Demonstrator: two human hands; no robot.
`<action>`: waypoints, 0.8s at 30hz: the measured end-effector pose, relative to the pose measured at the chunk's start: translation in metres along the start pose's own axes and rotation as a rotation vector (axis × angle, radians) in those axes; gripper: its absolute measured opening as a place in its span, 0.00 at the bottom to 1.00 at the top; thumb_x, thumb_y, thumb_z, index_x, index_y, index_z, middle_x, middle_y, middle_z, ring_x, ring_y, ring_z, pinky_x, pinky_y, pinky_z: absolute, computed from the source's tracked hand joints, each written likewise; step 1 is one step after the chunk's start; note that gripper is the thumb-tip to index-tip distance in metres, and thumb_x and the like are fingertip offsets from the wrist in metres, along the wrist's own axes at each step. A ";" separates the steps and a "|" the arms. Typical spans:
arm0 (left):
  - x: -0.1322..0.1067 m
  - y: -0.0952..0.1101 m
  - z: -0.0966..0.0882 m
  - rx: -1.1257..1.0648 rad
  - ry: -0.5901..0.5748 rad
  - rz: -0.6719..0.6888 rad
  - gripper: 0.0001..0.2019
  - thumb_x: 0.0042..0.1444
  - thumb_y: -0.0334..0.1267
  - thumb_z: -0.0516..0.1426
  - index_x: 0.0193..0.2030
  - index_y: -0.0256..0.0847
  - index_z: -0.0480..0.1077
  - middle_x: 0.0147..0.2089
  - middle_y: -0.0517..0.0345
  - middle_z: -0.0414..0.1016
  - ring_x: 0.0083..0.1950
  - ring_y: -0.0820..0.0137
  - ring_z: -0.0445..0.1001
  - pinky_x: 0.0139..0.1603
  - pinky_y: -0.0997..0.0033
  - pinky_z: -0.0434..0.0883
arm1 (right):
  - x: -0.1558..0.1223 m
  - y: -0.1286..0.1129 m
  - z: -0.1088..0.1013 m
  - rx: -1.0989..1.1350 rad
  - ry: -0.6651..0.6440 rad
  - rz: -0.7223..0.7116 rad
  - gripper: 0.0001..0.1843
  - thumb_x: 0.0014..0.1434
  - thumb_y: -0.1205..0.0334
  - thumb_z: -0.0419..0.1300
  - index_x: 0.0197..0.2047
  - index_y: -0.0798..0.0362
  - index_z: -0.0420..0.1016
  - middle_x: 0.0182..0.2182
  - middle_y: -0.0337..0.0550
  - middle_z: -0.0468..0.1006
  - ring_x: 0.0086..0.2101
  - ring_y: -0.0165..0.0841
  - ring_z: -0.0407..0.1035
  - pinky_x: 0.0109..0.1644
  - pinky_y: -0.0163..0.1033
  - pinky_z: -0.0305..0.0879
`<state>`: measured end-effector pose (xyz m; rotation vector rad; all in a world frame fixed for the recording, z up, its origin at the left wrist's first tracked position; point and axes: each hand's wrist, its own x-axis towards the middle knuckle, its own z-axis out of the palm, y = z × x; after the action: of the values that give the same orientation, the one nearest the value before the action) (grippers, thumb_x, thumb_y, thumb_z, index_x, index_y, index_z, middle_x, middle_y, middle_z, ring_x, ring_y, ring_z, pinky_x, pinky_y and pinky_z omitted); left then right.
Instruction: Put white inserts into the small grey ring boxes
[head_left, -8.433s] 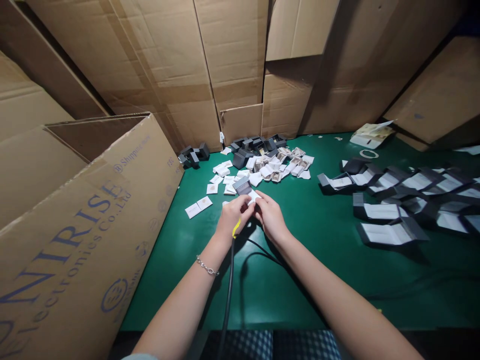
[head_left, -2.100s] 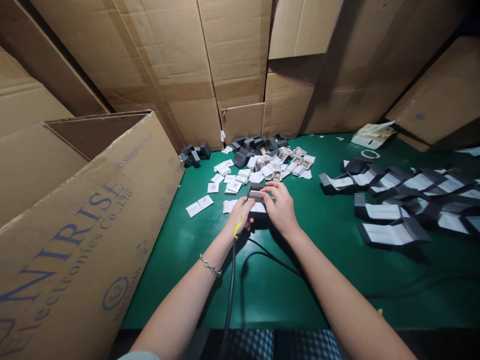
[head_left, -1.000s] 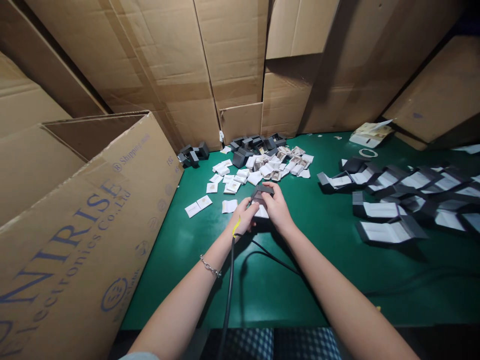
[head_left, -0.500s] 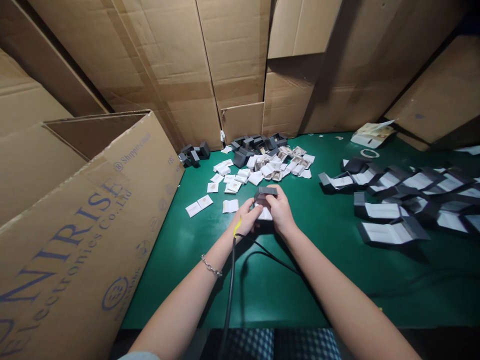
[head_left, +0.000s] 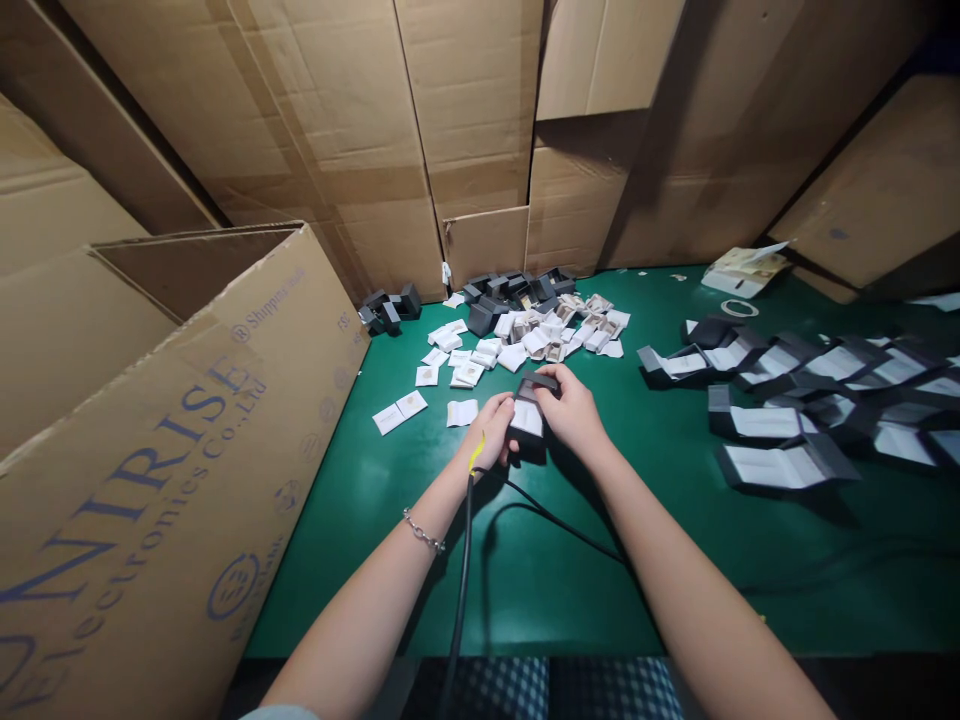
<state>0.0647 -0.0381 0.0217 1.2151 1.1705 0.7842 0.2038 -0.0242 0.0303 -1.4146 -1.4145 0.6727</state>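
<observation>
Between my hands is a small dark grey box (head_left: 527, 440) with its lid raised and a white insert (head_left: 526, 417) inside. My left hand (head_left: 491, 428) grips the box along its left side, thumb near the insert. At the upper right, my right hand (head_left: 572, 410) holds the raised lid with bent fingers. White folded cards (head_left: 462, 413) lie just left of the box on the green table (head_left: 555, 590). Beyond the hands is a heap of white inserts (head_left: 536, 335), with dark boxes (head_left: 487, 315) piled behind it.
Several open dark boxes with white linings (head_left: 780, 465) stand in rows on the right. A large printed carton (head_left: 187, 450) fills the left side. Cardboard walls (head_left: 337, 130) close off the back. A black cable (head_left: 463, 560) runs from my left wrist; a tape ring (head_left: 739, 308) lies at the back right.
The box has tilted so its dark front edge shows below the insert. My right hand has shifted slightly right and up with the lid; my left thumb has drawn back from the insert.
</observation>
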 end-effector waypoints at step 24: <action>0.000 0.002 -0.001 0.080 -0.023 -0.016 0.24 0.58 0.43 0.48 0.60 0.40 0.55 0.18 0.68 0.66 0.12 0.80 0.60 0.15 0.82 0.58 | -0.003 0.009 0.012 -0.033 0.053 -0.063 0.23 0.51 0.64 0.49 0.52 0.51 0.64 0.54 0.53 0.65 0.51 0.41 0.63 0.52 0.50 0.62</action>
<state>0.0638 -0.0370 0.0232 1.2760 1.2010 0.7148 0.1966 -0.0230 0.0170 -1.3969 -1.4285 0.5702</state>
